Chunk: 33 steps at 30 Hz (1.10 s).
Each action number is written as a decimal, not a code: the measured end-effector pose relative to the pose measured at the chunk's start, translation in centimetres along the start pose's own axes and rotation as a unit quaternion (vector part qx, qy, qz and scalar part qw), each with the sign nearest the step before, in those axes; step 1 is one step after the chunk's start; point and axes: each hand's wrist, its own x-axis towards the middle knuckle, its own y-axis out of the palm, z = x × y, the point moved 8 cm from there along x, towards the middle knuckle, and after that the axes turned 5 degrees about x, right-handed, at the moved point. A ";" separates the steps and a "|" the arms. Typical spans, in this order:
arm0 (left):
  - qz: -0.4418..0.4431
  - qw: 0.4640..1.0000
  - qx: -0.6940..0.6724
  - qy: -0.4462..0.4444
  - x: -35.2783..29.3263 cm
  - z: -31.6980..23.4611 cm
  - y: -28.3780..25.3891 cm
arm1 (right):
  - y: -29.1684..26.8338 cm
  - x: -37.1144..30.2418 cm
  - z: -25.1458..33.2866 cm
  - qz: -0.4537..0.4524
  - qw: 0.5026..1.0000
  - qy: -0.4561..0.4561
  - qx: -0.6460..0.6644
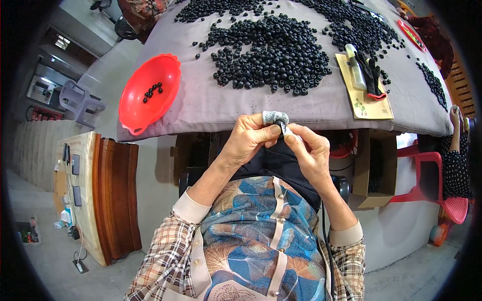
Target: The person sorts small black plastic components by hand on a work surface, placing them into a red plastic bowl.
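Just off the near edge of the cloth-covered table (201, 118), my two hands meet in front of my body. My left hand (248, 140) is closed in a pinch, with a grey speckled cloth wrap (275, 117) around its index finger. Under that wrap, a small dark piece (280, 125) shows between thumb and finger; it looks like one of the black beads, but its kind is unclear. My right hand (310, 149) is also pinched, its fingertips touching a small whitish bit (286, 131) beside the dark piece. Beyond the hands lies a large spread of black bead-like rings (273, 55).
A red basin (135, 95) with several black pieces sits on the left. At right, a glue-like tube (355, 67) and black-and-red glove (372, 75) lie on a tan card (369, 108). Another person's hand (456, 118) and a red chair (427, 165) are far right.
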 end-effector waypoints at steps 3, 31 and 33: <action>-0.001 1.000 0.000 0.003 0.0 0.1 -0.1 | 0.0 0.0 0.0 -0.003 1.000 -0.001 0.003; 0.014 0.994 -0.094 -0.052 0.1 1.5 1.2 | -0.7 0.1 -2.0 -0.028 0.978 0.110 0.178; 0.023 0.999 -0.023 -0.027 0.0 1.7 1.6 | -0.5 0.2 -2.1 -0.025 0.972 0.119 0.201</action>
